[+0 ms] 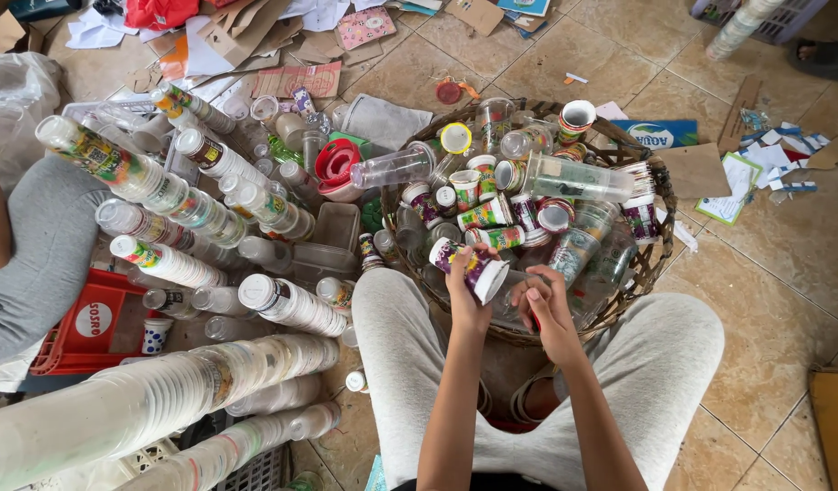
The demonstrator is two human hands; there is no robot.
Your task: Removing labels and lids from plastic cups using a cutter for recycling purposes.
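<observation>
At the far left, long nested stacks of plastic cups [155, 400] lie on their sides beside a red crate [78, 332], with shorter stacks of printed cups [178, 195] fanned out above them on the tiled floor [783, 264]. These stacks lean on one another, so a knock from the knee could, I judge, send them rolling.

Toward the middle, the left hand [464, 295] has its grip wrapped around a purple-printed cup [469, 264], held tilted with its white rim facing right, just above the person's lap and the near edge of the woven basket [660, 227]. The right hand [546, 309] sits just beside the rim, fingers pressed together, pinching something thin at the cup's mouth; what exactly is too small to tell. A glimpse of red shows beneath this hand. If the pinch slips, the thin-walled cup could crush or drop among the others.

The basket is heaped with loose cups [492, 214] and clear bottles [573, 177]. Further right lie cardboard scraps [696, 168] and paper.
</observation>
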